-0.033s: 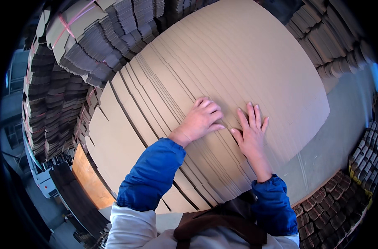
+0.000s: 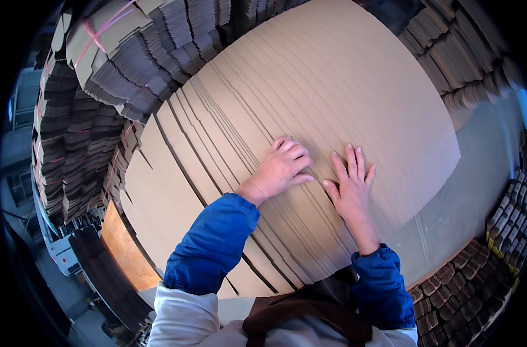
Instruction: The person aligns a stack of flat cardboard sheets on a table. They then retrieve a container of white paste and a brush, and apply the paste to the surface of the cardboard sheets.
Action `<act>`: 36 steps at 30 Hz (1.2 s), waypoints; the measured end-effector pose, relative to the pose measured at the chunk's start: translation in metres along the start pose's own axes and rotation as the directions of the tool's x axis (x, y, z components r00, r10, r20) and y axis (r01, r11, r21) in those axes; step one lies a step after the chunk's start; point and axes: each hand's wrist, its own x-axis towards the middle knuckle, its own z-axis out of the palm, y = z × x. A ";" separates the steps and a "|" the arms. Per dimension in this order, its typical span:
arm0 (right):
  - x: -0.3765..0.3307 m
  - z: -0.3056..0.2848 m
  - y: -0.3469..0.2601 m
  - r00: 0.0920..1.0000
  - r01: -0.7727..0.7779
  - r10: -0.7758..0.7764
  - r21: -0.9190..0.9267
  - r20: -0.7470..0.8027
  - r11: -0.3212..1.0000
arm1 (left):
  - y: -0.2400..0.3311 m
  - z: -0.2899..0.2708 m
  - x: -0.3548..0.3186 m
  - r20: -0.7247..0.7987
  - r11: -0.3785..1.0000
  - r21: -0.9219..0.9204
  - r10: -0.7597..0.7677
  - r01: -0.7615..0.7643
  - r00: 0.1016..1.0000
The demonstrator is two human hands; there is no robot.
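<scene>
A broad fan of overlapping tan cardboard sheets [image 2: 327, 81] spreads in front of me, their edges stepped in long slanting lines. Near its middle my left hand [image 2: 282, 165] is closed, fingers curled down at a sheet's edge and thumb pointing right. The fingertips are partly hidden, so how deep they reach between the sheets does not show. Just to the right, my right hand [image 2: 351, 182] lies flat on the cardboard with its fingers spread and holds nothing. Both forearms wear blue sleeve covers.
Tied stacks of cardboard [image 2: 124, 63] with pink straps rise at the left and far left. More stacked cardboard [image 2: 454, 52] stands at the far right. Bundled dark pieces [image 2: 460, 283] lie at the lower right beside the grey floor [image 2: 437, 225]. An orange-brown board [image 2: 124, 248] is at the left.
</scene>
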 end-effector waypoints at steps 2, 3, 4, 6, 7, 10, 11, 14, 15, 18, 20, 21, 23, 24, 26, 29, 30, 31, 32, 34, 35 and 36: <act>0.000 0.000 0.000 1.000 0.003 -0.003 0.000 -0.002 1.000 | 0.001 -0.001 -0.001 0.000 1.000 0.003 -0.001 0.001 1.000; 0.000 0.000 0.000 1.000 0.004 -0.004 0.001 -0.002 1.000 | 0.001 -0.002 -0.002 0.000 1.000 0.005 -0.002 0.002 1.000; 0.000 0.000 0.001 1.000 0.002 -0.002 -0.001 -0.002 1.000 | 0.001 -0.002 -0.002 0.004 1.000 0.001 -0.002 0.002 1.000; 0.000 -0.001 0.001 1.000 -0.002 0.002 -0.004 -0.001 1.000 | 0.000 -0.002 -0.003 0.013 1.000 -0.008 -0.004 0.004 1.000; 0.000 -0.002 0.001 1.000 -0.001 0.001 -0.003 0.002 1.000 | 0.000 -0.002 -0.004 0.014 1.000 -0.007 -0.006 0.006 1.000; 0.000 -0.004 0.000 1.000 -0.001 0.001 0.000 0.008 1.000 | 0.001 -0.002 -0.005 0.012 1.000 -0.015 -0.006 0.006 1.000; 0.000 -0.004 0.000 1.000 -0.002 0.002 -0.001 0.009 1.000 | 0.001 -0.002 -0.005 0.010 1.000 -0.024 -0.002 0.003 1.000; 0.001 -0.004 0.000 1.000 -0.004 0.004 -0.007 0.009 1.000 | 0.001 -0.003 -0.005 0.013 0.999 -0.038 0.000 0.001 1.000; 0.001 -0.004 0.000 1.000 -0.004 0.004 -0.009 0.008 1.000 | 0.001 -0.003 -0.005 0.015 0.999 -0.041 -0.001 0.002 1.000; 0.000 -0.005 0.000 1.000 -0.001 0.001 -0.008 0.012 1.000 | 0.002 -0.003 -0.006 0.008 0.999 -0.035 0.001 0.000 1.000; 0.000 -0.005 0.001 1.000 -0.003 0.003 -0.012 0.015 1.000 | 0.002 -0.003 -0.006 0.014 0.999 -0.035 0.002 -0.001 1.000; 0.000 -0.005 0.001 1.000 -0.004 0.004 -0.014 0.016 1.000 | 0.002 -0.004 -0.007 0.018 0.999 -0.035 0.002 -0.001 1.000; 0.000 -0.005 0.001 1.000 -0.003 0.004 -0.013 0.017 1.000 | 0.001 -0.003 -0.007 0.017 1.000 -0.025 -0.002 0.002 1.000; 0.000 -0.005 0.001 1.000 -0.004 0.004 -0.013 0.017 1.000 | 0.000 -0.002 -0.008 0.017 1.000 -0.020 -0.003 0.004 1.000; 0.000 -0.006 0.001 1.000 -0.004 0.005 -0.013 0.022 1.000 | -0.001 0.000 -0.008 0.009 1.000 -0.018 -0.002 0.002 1.000; 0.000 -0.007 0.001 1.000 -0.003 0.004 -0.015 0.023 1.000 | -0.001 0.001 -0.008 -0.002 1.000 -0.007 0.006 -0.006 1.000; 0.000 -0.007 0.000 1.000 -0.002 0.003 -0.016 0.023 1.000 | -0.002 0.001 -0.008 -0.005 1.000 -0.003 0.010 -0.010 1.000; 0.000 -0.007 0.001 1.000 -0.004 0.004 -0.014 0.027 1.000 | -0.002 0.001 -0.008 -0.004 1.000 0.001 0.010 -0.010 1.000; 0.000 -0.008 0.000 1.000 -0.005 0.006 -0.013 0.031 1.000 | -0.002 0.002 -0.008 -0.003 1.000 0.004 0.010 -0.010 1.000; 0.000 -0.008 0.000 0.999 -0.006 0.007 -0.011 0.032 1.000 | -0.002 0.002 -0.008 -0.003 1.000 0.006 0.010 -0.010 1.000; 0.000 -0.007 0.001 1.000 -0.006 0.006 -0.012 0.029 1.000 | -0.001 0.001 -0.008 -0.004 1.000 0.005 0.010 -0.010 1.000; 0.000 -0.007 0.001 1.000 -0.005 0.005 -0.011 0.027 1.000 | -0.001 0.001 -0.008 -0.005 1.000 0.003 0.009 -0.009 1.000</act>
